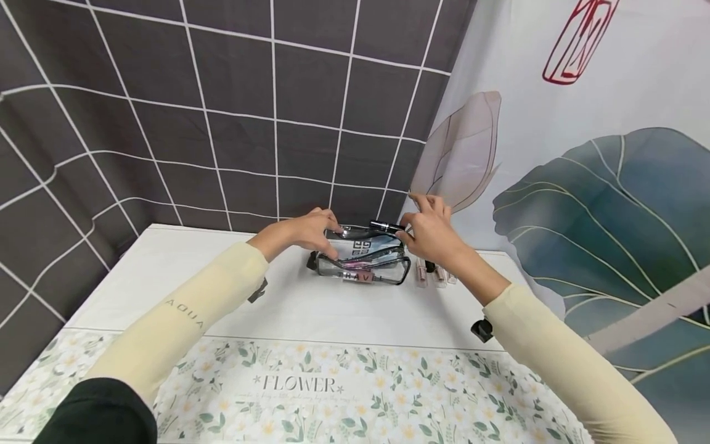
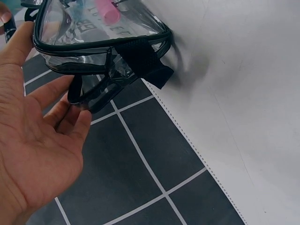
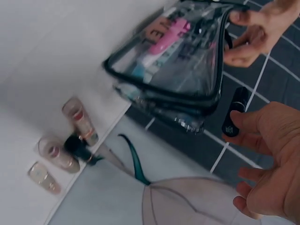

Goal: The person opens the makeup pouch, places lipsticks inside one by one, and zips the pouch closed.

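Note:
A clear cosmetic pouch with black trim stands on the white table, with its top gaping. My left hand grips its left end, thumb at the upper rim and fingers around the side. Inside the pouch a pink tube and other small items show through the plastic. Just beyond the pouch's right end, my right hand pinches a black lipstick-like tube between thumb and fingers. That tube is level with the pouch's back rim, apart from its side in the right wrist view.
Right of the pouch, several clear-and-pink lipstick tubes stand on the table beside a small black item. A floral mat covers the front. Dark tile-patterned cloth hangs behind, with a leaf-printed cloth at right.

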### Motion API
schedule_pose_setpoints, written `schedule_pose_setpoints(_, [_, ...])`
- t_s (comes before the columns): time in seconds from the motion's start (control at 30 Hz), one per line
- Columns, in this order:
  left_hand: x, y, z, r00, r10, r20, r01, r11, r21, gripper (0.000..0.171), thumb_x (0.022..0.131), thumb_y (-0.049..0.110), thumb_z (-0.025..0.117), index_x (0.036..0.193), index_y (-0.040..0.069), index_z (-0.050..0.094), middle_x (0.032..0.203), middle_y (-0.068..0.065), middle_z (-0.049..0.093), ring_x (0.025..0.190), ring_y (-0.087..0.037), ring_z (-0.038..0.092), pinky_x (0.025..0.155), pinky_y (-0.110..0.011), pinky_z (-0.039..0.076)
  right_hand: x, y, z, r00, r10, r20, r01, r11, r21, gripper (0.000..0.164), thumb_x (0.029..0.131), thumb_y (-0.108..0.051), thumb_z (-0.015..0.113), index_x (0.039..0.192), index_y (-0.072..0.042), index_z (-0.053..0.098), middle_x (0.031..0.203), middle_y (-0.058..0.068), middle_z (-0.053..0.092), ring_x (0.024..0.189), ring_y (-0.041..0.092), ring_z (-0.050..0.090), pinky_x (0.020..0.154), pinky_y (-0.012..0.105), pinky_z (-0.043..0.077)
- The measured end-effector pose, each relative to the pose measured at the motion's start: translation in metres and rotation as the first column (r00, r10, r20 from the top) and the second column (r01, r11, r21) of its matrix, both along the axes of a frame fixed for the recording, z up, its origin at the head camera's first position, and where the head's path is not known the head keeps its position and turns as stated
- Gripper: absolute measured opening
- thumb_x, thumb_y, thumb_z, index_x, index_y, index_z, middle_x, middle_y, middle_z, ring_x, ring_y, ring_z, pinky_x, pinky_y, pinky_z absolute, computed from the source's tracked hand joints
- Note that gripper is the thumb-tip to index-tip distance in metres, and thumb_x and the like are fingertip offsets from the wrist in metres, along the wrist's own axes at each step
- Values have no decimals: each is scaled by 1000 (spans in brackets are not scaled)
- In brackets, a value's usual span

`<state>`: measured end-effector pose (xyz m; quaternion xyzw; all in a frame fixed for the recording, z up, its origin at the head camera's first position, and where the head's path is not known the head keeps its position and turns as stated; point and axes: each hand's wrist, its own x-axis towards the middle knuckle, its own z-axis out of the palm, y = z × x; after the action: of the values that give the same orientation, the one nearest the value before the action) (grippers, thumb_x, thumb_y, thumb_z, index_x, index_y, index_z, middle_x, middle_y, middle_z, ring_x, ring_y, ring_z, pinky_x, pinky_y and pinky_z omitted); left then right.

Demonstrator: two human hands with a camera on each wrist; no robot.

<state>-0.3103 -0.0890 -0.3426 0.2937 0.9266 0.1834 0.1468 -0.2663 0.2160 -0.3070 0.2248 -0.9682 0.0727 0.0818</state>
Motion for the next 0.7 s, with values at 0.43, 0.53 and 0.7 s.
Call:
schedule_pose_setpoints(0.43, [0,3,3,1000,-3,-1,3,1000,-3,78,91,37,82,159,3,63,163,-17,53,147,-35,43,126,-54,45,4,-33,-11,999,36,-11,-35,998,55,24,108,-28,77,121,-9,84,179,29,38,161,58,31,126,74,30])
schedule_pose_setpoints(0.53, [-1,2,2,1000,3,4,-3,1000,-6,78,92,37,82,160,3,63,165,-17,52,148,-35,42,126,-54,44,3,-38,-14,999,44,-1,-44,997,64,25,109,-30,77,123,-10,85,179,29,38,162,57,30,127,75,30])
schedule_pose_setpoints(0.7, [0,1,1,1000,2,4,-2,1000,-10,78,92,38,81,160,3,63,166,-17,51,150,-36,42,128,-55,44,1,-45,-18,998,53,21,-54,996,70,29,107,-33,78,126,-11,85,180,28,36,162,57,31,128,76,29])
